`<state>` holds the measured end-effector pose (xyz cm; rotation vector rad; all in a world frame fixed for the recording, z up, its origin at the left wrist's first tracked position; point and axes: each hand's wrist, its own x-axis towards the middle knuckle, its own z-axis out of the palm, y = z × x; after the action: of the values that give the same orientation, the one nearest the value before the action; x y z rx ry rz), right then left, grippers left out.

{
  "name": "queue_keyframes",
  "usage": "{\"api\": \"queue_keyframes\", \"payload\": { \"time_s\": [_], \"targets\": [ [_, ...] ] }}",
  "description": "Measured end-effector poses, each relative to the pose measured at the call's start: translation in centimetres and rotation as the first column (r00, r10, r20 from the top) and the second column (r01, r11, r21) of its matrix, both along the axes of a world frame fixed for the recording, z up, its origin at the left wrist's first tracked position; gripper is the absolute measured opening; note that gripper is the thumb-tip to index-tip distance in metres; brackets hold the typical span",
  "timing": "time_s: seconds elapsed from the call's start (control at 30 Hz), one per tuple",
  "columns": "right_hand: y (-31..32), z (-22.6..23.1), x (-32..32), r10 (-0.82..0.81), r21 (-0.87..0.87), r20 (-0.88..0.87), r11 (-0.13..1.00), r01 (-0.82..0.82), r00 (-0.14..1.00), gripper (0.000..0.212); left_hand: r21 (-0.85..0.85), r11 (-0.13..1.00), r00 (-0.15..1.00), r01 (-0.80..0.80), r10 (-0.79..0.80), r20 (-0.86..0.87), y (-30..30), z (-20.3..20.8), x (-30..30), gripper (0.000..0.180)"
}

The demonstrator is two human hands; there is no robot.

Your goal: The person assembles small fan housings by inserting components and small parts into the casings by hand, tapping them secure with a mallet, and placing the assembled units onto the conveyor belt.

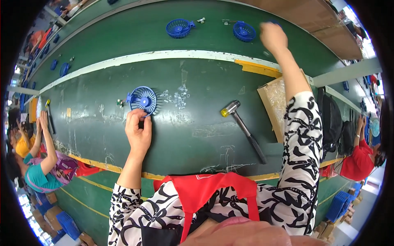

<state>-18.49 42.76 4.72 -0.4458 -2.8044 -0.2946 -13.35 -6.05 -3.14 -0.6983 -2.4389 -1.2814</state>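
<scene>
My left hand (138, 129) pinches the lower rim of a round blue plastic fan housing (144, 100), whose slatted inside faces up on the green bench. Beside its clip side lies a small green-and-metal part (120, 103). Several small clear pieces (179, 98) are scattered to its right. My right arm stretches far forward, and my right hand (274, 37) is over the far green strip, its fingers blurred. A blue thing (276, 23) shows partly behind that hand; whether I grip it is hidden. Just left of it sits another blue fan housing (244, 31).
A mallet (246, 132) with a yellow-tipped head lies right of centre. Beyond it stands an open cardboard box (271, 107) lined with clear plastic. Another blue housing (179, 28) rests on the far strip, behind a white ledge (164, 54). People work at both sides.
</scene>
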Motion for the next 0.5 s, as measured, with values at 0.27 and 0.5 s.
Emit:
{"api": "queue_keyframes", "payload": {
  "time_s": [0.27,0.5],
  "targets": [
    [-14.1,-1.7,-8.7,0.609,0.200,-0.179,0.791,-0.578,0.772,0.009,-0.033,0.999,0.999,0.005,-0.004,0.032,0.0,0.1,0.1,0.016],
    [-15.6,-5.5,-8.5,0.377,-0.144,0.052,0.919,-0.366,0.925,0.020,-0.012,1.000,0.996,0.001,0.000,0.084,0.6,-0.2,0.0,0.010]
  ]
}}
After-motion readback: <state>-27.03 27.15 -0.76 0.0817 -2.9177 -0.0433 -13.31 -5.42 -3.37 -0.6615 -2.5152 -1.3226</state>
